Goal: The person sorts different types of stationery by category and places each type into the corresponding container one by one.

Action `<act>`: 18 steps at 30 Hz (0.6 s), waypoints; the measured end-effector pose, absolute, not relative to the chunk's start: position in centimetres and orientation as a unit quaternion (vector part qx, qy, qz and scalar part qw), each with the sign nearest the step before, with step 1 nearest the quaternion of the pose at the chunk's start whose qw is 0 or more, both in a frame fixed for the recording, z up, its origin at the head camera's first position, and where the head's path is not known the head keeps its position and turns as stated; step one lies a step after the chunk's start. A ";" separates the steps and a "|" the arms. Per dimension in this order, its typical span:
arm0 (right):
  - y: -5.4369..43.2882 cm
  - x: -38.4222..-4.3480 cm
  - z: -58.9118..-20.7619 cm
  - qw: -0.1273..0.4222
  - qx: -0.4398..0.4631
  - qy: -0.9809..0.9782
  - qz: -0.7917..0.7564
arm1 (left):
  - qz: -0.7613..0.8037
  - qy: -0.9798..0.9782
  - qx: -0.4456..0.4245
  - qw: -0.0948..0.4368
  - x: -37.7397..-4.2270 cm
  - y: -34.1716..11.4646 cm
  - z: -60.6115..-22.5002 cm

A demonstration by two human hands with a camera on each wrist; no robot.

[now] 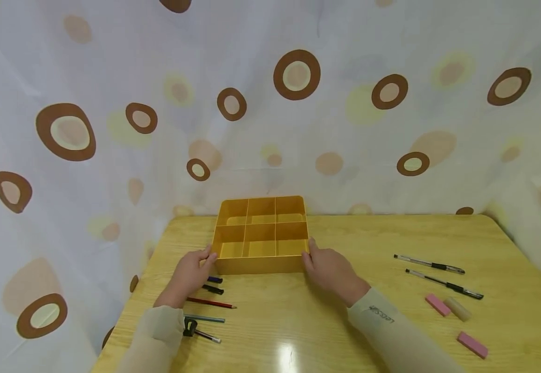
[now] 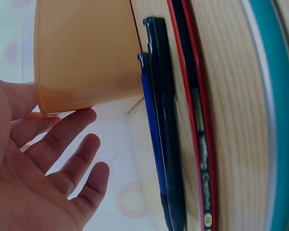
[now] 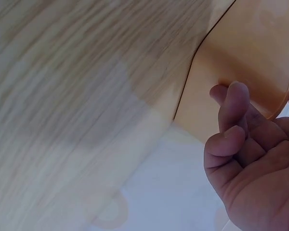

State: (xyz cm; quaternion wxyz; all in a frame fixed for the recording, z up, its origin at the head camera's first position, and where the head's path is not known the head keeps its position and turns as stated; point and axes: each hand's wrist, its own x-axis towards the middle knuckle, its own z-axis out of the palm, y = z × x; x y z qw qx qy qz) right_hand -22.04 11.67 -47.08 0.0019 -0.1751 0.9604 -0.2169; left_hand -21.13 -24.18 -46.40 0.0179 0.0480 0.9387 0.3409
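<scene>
A yellow organizer tray with several compartments (image 1: 260,266) stands at the back of the wooden table, its compartments facing up and bare inside. At its front left corner my left hand (image 1: 192,273) grips the side wall between thumb and fingers. The left wrist view shows the index finger against the tray wall (image 2: 89,53), with the other fingers spread apart below. My right hand (image 1: 328,269) holds the opposite corner, thumb near the rim. In the right wrist view the fingertips (image 3: 234,96) touch the tray's outer side, and the thumb is mostly out of frame.
By my left forearm lie a blue pen (image 1: 215,280), a black pen (image 1: 213,289), a red pencil (image 1: 211,302), a teal strip (image 1: 205,318) and a dark sharpener-like piece (image 1: 189,327). Two gel pens (image 1: 431,264), pink erasers (image 1: 472,344) and a beige eraser (image 1: 457,309) lie right.
</scene>
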 end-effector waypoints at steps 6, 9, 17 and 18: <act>13.0 -21.6 -47.0 0.009 -0.163 0.961 -0.225 | 0.350 0.935 0.063 0.017 -21.0 -23.0 -46.5; 13.7 -21.5 -47.0 0.005 -0.158 0.961 -0.229 | 0.350 0.933 0.077 0.010 -21.0 -22.2 -46.5; 15.6 -21.0 -47.4 0.004 -0.143 0.961 -0.236 | 0.353 0.932 0.087 0.012 -20.8 -20.5 -47.0; 15.9 -20.9 -47.4 0.001 -0.142 0.961 -0.237 | 0.350 0.932 0.093 0.009 -20.8 -20.3 -47.0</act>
